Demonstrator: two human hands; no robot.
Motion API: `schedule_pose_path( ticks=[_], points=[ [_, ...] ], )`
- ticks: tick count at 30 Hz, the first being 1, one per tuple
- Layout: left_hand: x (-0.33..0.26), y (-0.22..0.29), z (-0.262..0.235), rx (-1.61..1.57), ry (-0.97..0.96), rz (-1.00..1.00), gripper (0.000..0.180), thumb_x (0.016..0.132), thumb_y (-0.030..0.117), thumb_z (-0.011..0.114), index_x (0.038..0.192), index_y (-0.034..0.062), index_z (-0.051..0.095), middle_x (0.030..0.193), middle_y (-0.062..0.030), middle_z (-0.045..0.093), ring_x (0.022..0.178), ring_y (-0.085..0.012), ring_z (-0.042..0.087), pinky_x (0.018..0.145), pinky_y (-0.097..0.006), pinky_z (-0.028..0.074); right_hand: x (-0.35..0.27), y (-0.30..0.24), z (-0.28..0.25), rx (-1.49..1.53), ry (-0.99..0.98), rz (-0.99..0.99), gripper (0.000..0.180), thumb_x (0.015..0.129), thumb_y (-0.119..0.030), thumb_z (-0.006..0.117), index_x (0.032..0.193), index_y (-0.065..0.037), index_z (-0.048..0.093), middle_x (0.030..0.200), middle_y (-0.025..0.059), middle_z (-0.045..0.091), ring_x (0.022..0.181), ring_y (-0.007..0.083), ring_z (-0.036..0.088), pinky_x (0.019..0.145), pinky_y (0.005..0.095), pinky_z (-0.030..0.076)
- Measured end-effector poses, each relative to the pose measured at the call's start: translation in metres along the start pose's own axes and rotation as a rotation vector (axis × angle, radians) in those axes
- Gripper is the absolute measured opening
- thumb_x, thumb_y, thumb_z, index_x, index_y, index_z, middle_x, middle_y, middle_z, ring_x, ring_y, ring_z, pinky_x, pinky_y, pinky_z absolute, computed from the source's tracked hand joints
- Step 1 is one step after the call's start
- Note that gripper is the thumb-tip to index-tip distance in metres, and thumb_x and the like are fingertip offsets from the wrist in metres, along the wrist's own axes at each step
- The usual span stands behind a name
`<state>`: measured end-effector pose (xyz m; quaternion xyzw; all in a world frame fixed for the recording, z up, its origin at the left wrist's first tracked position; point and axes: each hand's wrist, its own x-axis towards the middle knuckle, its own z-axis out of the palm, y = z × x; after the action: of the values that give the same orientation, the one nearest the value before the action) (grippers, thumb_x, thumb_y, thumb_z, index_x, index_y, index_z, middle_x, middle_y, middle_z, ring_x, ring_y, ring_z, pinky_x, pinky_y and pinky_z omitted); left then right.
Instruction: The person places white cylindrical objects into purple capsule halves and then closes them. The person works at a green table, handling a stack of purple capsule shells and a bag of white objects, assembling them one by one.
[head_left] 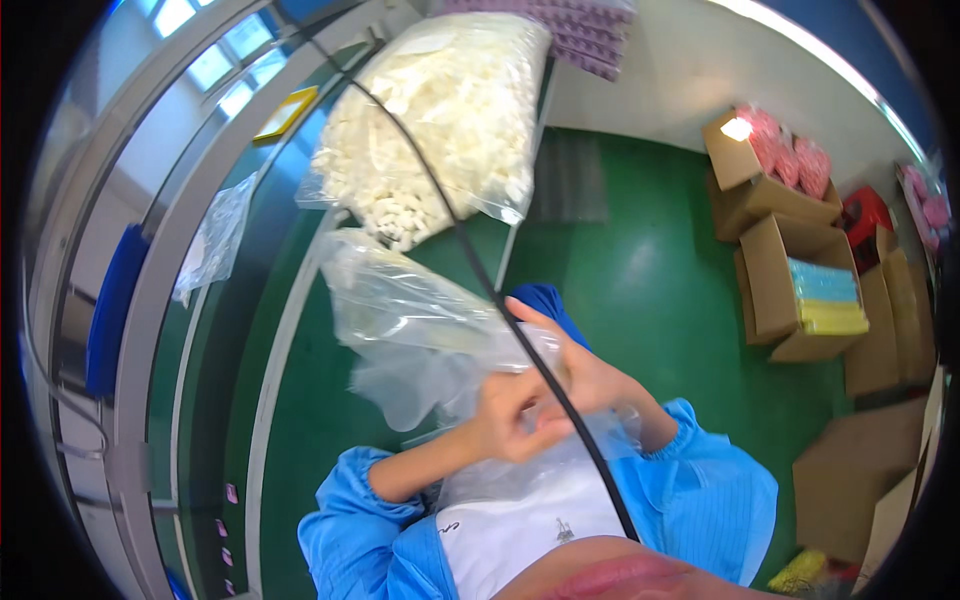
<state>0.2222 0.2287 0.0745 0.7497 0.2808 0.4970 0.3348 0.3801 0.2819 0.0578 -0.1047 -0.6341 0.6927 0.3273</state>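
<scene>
Close in front of my body, both hands are closed on a clear plastic bag (415, 300). My left hand (505, 415) has its fingers curled around the gathered plastic. Just beyond and to the right, my right hand (590, 375) grips the same bag. Loose plastic spreads out to the left of my hands, and more hangs below them. Whether anything is inside the bag cannot be made out. Past its far end lies a large clear sack (450, 100) full of small white pieces, some of them loose at its near side.
A black cable (440, 190) crosses the view in front of my hands. A metal frame (275, 400) runs along the left. Cardboard boxes (780, 260) stand at right, holding pink bags (790, 160) and blue and yellow packs (825, 295). The floor (650, 260) is green.
</scene>
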Motion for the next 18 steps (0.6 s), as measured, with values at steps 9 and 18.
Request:
schedule_pose_path(
  ticks=[9, 18],
  points=[
    [0.044, 0.014, -0.019, 0.056, -0.603, -0.220, 0.060, 0.087, 0.026, 0.062, 0.137, 0.0069, 0.036, 0.132, -0.0225, 0.040, 0.121, -0.0366, 0.041, 0.100, -0.043, 0.036, -0.008, -0.039, -0.041, -0.316, 0.260, 0.235, 0.059, 0.071, -0.013, 0.077, 0.122, -0.002, 0.050, 0.105, 0.0071, 0.063, 0.096, 0.0137, 0.058, 0.083, 0.0297, 0.047],
    [-0.095, 0.031, -0.100, 0.694, 0.423, -0.645, 0.036, 0.079, 0.012, 0.066, 0.113, 0.0035, 0.060, 0.127, -0.0163, 0.051, 0.119, -0.0341, 0.046, 0.099, -0.041, 0.038, 0.093, -0.058, -0.125, -0.501, 0.676, -0.109, 0.023, 0.077, -0.008, 0.070, 0.096, 0.000, 0.058, 0.080, 0.0000, 0.061, 0.072, 0.0059, 0.053, 0.065, 0.0222, 0.045]
  ],
)
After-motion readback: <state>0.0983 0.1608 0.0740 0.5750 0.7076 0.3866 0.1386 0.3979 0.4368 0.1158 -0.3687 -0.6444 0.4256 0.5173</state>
